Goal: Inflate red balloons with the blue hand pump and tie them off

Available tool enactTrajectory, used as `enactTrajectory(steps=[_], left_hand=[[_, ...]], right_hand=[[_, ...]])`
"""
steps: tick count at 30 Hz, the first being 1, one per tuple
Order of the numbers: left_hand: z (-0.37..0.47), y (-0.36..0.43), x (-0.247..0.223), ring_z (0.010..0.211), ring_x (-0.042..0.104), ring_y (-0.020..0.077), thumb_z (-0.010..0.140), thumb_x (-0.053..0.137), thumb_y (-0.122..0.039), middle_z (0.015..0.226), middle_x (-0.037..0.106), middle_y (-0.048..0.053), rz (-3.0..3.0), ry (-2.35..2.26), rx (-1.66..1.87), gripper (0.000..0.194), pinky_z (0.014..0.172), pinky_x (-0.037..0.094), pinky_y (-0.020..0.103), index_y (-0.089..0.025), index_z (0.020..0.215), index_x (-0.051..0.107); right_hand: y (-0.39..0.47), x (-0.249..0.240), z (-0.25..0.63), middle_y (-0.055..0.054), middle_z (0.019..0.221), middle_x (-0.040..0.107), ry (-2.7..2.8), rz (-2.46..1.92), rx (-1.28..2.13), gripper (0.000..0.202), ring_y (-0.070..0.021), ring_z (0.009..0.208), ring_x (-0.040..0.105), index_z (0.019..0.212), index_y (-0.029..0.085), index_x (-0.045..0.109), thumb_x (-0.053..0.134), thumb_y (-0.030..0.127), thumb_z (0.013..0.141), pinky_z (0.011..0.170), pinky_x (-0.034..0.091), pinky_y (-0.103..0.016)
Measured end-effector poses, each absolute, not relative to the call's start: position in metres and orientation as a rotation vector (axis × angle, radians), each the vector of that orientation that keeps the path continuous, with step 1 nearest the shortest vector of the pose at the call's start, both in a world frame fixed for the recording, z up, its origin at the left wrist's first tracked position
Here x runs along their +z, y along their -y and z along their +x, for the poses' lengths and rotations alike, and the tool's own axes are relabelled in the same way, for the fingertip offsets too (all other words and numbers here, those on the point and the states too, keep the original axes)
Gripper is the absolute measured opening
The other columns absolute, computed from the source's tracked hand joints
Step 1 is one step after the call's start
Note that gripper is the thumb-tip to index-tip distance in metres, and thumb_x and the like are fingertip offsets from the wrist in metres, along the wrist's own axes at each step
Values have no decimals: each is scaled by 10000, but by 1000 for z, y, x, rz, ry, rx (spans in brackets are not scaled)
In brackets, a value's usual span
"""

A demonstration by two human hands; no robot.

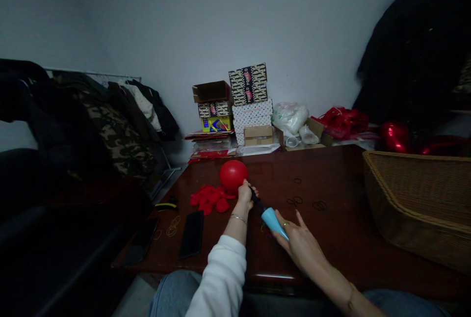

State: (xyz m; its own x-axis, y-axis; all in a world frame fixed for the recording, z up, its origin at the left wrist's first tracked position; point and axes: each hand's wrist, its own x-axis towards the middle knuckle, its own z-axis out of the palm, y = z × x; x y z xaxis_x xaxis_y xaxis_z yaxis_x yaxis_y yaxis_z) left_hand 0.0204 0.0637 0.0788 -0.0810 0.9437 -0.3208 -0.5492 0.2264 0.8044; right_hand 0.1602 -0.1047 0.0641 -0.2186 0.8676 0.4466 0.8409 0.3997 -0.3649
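A partly filled red balloon [233, 176] sits at the front end of a hand pump with a light blue body [274, 223] and a black front part. My left hand [245, 194] is closed around the place where the balloon's neck meets the pump's nozzle, which it hides. The blue body lies in the grip of my right hand [302, 244], thumb and fingers along it, one finger sticking out. Just left of the balloon lies a heap of flat red balloons [209, 199] on the brown table [331, 238].
A wicker basket [412, 209] stands at the right. Black rings [320, 205] lie right of the pump. Leftward are a black phone [191, 234], yellow rubber bands [172, 228] and a yellow-and-black tool [167, 205]. Stacked boxes [252, 111] and plastic bags [290, 117] line the back edge.
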Motion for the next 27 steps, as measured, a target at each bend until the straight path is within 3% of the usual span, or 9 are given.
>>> enactTrajectory(steps=[5, 9, 16, 27], left_hand=[[11, -72, 79, 376, 398, 90, 915, 374, -438, 495, 414, -37, 545, -1056, 1365, 323, 401, 308, 199, -200, 697, 371], [8, -72, 83, 377, 400, 92, 924, 359, -398, 497, 416, -34, 536, -1073, 1377, 306, 399, 316, 203, -199, 692, 376], [9, -68, 90, 368, 384, 86, 928, 350, -388, 483, 399, -41, 512, -1072, 1395, 311, 393, 300, 195, -201, 681, 365], [28, -62, 84, 365, 392, 88, 922, 368, -422, 474, 410, -43, 513, -1071, 1337, 308, 399, 310, 197, -201, 707, 376]], right_hand=[[130, 51, 184, -95, 1202, 624, 2098, -1400, 97, 467, -206, 1033, 626, 1350, 178, 419, 424, 343, 913, 1138, 170, -513], [140, 49, 193, -79, 1236, 602, 2120, -1405, 122, 481, -212, 1061, 612, 1362, 196, 403, 435, 346, 906, 1139, 165, -528], [133, 60, 183, -79, 1191, 633, 2101, -1426, 114, 452, -214, 1020, 632, 1328, 170, 451, 438, 333, 907, 1146, 154, -504], [82, 86, 146, -127, 941, 707, 2112, -1556, 65, 478, -191, 848, 672, 1327, 52, 433, 412, 288, 912, 1121, 184, -475]])
